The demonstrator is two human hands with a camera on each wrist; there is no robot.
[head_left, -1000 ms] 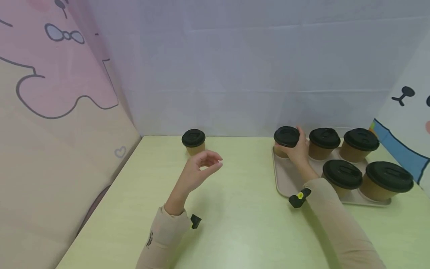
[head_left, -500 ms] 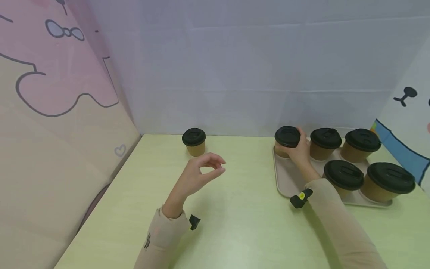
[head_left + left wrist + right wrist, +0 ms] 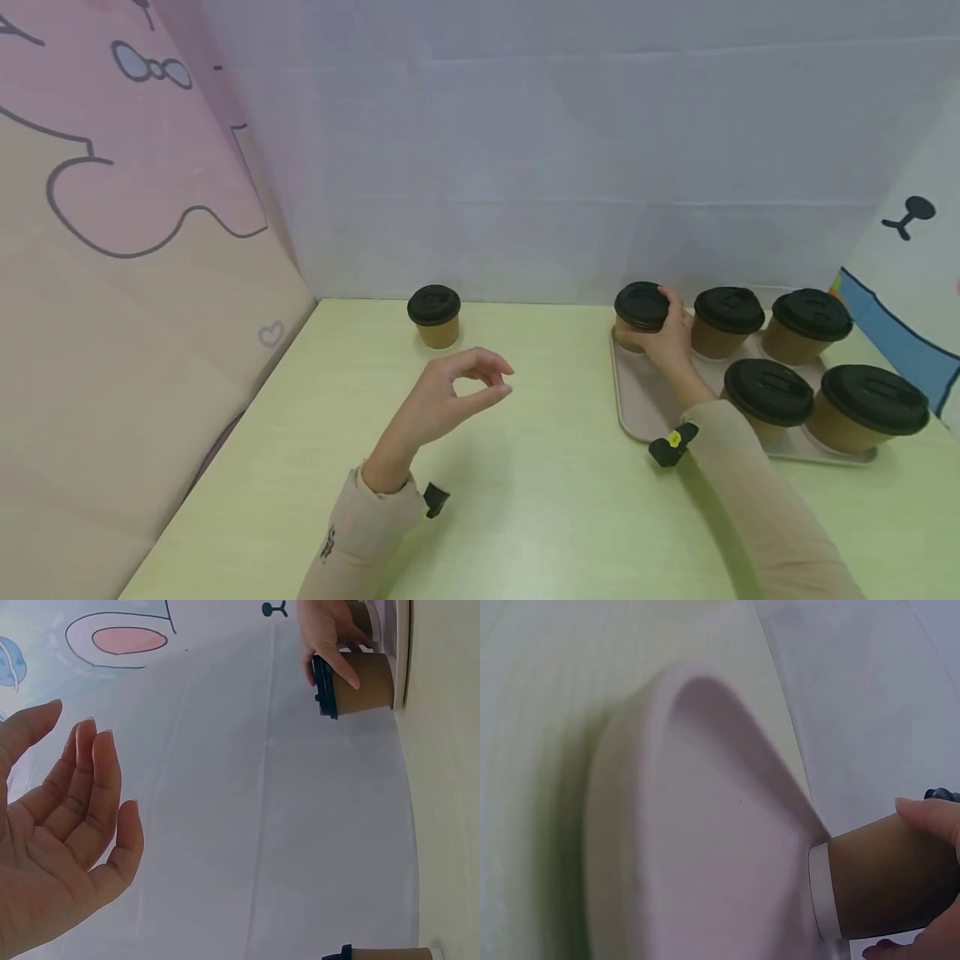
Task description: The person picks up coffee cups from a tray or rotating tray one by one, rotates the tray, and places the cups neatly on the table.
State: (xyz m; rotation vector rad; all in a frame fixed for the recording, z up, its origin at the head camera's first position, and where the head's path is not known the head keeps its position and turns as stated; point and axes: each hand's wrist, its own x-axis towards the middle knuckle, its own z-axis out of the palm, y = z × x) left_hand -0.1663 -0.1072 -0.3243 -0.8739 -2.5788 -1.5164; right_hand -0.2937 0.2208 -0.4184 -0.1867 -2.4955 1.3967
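At the tray's back left corner, my right hand (image 3: 670, 337) grips a brown paper coffee cup (image 3: 889, 877) with a black lid (image 3: 642, 305). The cup stands upright, its base on the tray in the right wrist view. My left hand (image 3: 442, 400) hovers over the table, thumb and fingers loosely curved with nothing between them; its palm faces the camera in the left wrist view. Beyond it, another lidded coffee cup (image 3: 438, 333) stands alone at the back of the table. The beige tray (image 3: 641, 404) also bears several more lidded cups, in two rows.
A larger lidded cup (image 3: 866, 408) fills the tray's front right corner, and another front-row cup (image 3: 767, 392) sits close to my right sleeve (image 3: 757, 500). A white cloth (image 3: 525, 167) hangs behind the pale table (image 3: 540, 517). Printed cloth (image 3: 150, 333) borders the left side.
My left hand has shifted slightly right and down, more clearly uncovering the lone cup behind it. My right hand stays on its cup, which has not visibly moved on the tray.
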